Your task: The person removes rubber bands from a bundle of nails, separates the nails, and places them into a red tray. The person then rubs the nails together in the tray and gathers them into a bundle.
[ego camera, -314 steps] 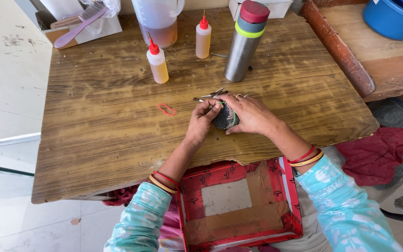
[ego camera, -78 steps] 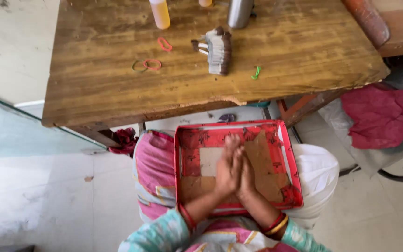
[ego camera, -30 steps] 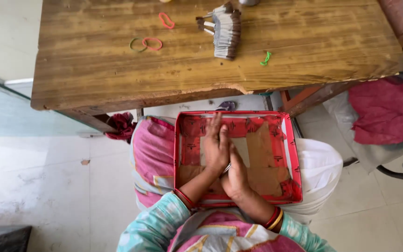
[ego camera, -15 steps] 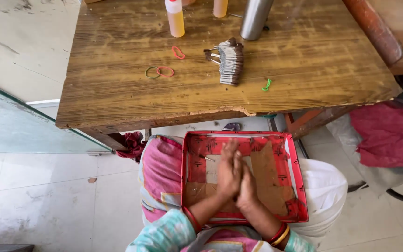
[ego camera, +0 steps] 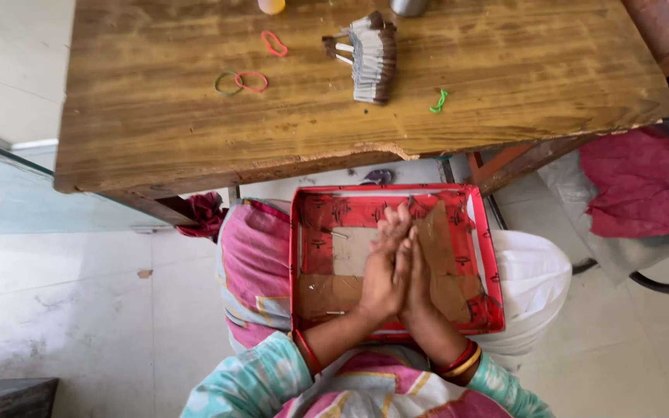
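My left hand (ego camera: 382,272) and my right hand (ego camera: 419,271) are pressed palm to palm over a red cardboard box lid (ego camera: 310,255) that rests on my lap. Whether anything lies between the palms is hidden. The lid's floor is patched with brown and pale cardboard, and a couple of thin sticks lie in it. On the wooden table (ego camera: 505,70) ahead lies a grey-brown bundle (ego camera: 371,56) of thin rolled sticks, well away from both hands.
Loose rubber bands lie on the table: a red one (ego camera: 274,43), a green and a red one together (ego camera: 240,82), and a green one (ego camera: 438,101). A dark red cloth (ego camera: 644,182) is heaped at the right. White tiled floor lies to the left.
My hands have stayed pressed together over the red lid, shifting slightly against each other. The view has swung a little, so the table sits differently in the frame.
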